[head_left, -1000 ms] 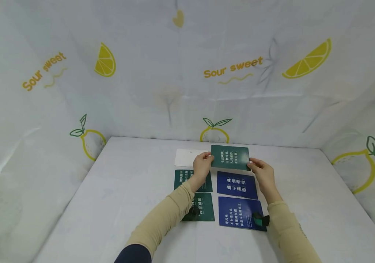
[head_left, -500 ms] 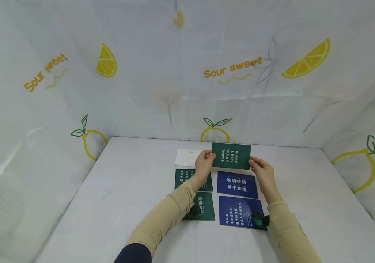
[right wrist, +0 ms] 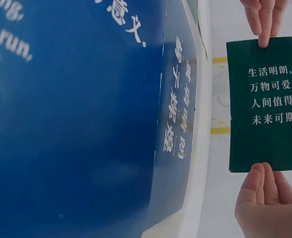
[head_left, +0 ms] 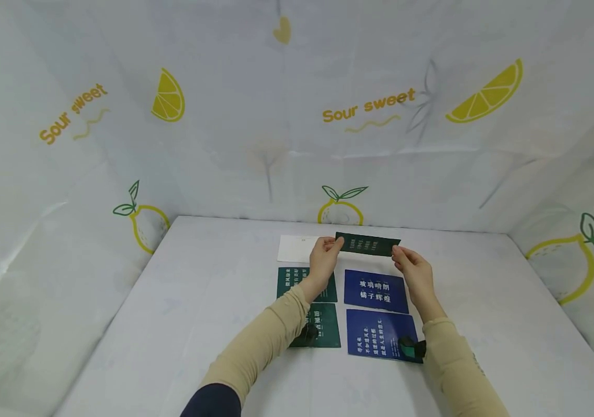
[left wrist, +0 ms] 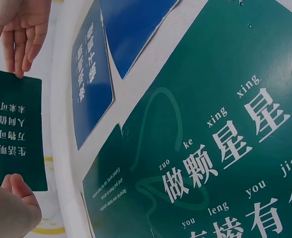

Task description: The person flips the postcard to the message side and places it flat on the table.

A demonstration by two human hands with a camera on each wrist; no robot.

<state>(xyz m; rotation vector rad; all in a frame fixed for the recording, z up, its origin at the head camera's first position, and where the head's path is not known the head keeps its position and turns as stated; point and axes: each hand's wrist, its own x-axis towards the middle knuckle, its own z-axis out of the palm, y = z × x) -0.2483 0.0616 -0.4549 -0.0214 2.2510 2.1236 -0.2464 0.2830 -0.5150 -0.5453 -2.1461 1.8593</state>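
Observation:
Between both hands a green card (head_left: pixel 367 244) with white Chinese lettering is held over the far part of the table, tilted so its face looks narrow from the head. My left hand (head_left: pixel 324 260) pinches its left short edge with thumb and fingers. At the opposite short edge, my right hand (head_left: pixel 415 278) grips with its fingertips. The right wrist view shows the lettered face of the green card (right wrist: pixel 266 104) flat on. Just left of it a white card (head_left: pixel 294 249) lies partly behind the left hand.
Two blue cards (head_left: pixel 375 291) lie in a column below the held card. Beside them are two green cards (head_left: pixel 328 327), partly covered by the left forearm. All rest on the white table (head_left: pixel 172 324), with a lemon-printed cloth (head_left: pixel 255 116) standing behind.
The held card rises slightly at first, then tips so its lettered face turns from full to foreshortened and dark. Both hands keep their grip and barely shift; the other cards stay put.

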